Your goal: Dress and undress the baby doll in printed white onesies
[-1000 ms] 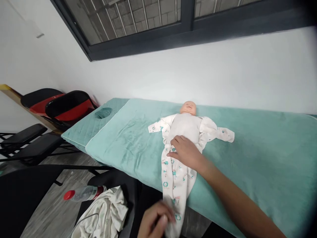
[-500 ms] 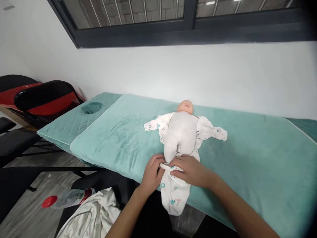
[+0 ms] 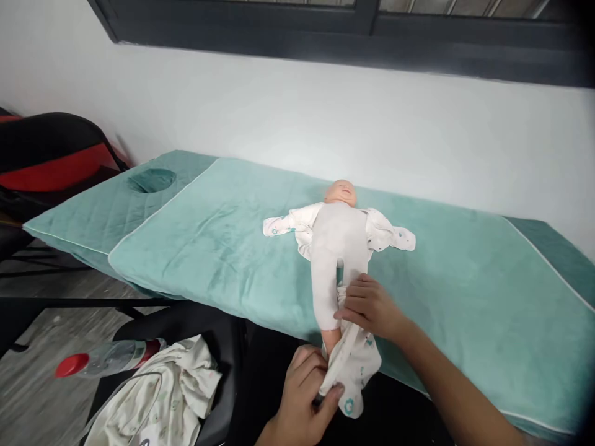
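Note:
A baby doll (image 3: 343, 230) with a pale cloth body lies on its back, head toward the wall. Its printed white baby clothes are open at the chest, with the sleeves (image 3: 282, 224) spread to both sides. The lower printed cloth (image 3: 361, 367) is bunched around the doll's feet; whether it joins the top is hidden. My left hand (image 3: 309, 390) pinches this cloth beside one bare lower leg (image 3: 331, 339). My right hand (image 3: 372, 308) is closed around the other leg, with cloth under the fingers.
The doll lies on a green massage bed (image 3: 446, 297) with a face hole (image 3: 153, 179). At lower left, a black chair (image 3: 223, 365) holds a crumpled printed cloth (image 3: 171, 396) and a red-capped plastic bottle (image 3: 109, 359). Red and black chairs (image 3: 60, 164) stand at far left.
My left hand has drawn the printed cloth down and sideways, baring one lower leg. My right hand has shifted onto the other leg. The doll's legs are straighter, and the view has tilted down.

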`<act>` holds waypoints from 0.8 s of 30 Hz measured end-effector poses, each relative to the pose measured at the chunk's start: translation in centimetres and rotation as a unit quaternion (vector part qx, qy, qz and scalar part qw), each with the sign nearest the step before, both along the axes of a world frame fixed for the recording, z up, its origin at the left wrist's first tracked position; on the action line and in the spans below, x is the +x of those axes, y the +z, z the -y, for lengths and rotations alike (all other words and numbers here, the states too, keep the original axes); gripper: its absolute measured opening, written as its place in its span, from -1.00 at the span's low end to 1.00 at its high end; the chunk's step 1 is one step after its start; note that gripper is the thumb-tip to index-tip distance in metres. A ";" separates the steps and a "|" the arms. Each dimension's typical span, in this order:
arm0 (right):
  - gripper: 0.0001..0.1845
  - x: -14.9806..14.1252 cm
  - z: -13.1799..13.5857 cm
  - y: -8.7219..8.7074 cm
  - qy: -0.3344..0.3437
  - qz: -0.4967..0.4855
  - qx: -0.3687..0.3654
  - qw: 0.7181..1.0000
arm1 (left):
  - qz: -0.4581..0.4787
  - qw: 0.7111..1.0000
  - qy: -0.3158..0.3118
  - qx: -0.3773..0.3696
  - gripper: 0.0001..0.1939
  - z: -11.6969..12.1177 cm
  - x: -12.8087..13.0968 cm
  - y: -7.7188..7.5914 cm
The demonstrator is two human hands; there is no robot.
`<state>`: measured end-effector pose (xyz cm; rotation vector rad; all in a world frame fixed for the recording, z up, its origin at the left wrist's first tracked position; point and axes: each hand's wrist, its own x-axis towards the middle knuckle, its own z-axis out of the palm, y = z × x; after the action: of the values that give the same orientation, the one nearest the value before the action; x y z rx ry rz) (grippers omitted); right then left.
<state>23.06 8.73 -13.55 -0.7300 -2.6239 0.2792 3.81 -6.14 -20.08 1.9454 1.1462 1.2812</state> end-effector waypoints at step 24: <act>-0.32 -0.8 -4.7 -3.2 -0.351 -0.418 -0.406 0.733 | 0.029 0.984 0.129 -0.117 -0.64 -3.7 -0.2 -1.1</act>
<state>22.25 13.43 -16.77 -1.3756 -1.1581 1.2097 3.58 -2.47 -21.20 1.6182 1.4839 1.2576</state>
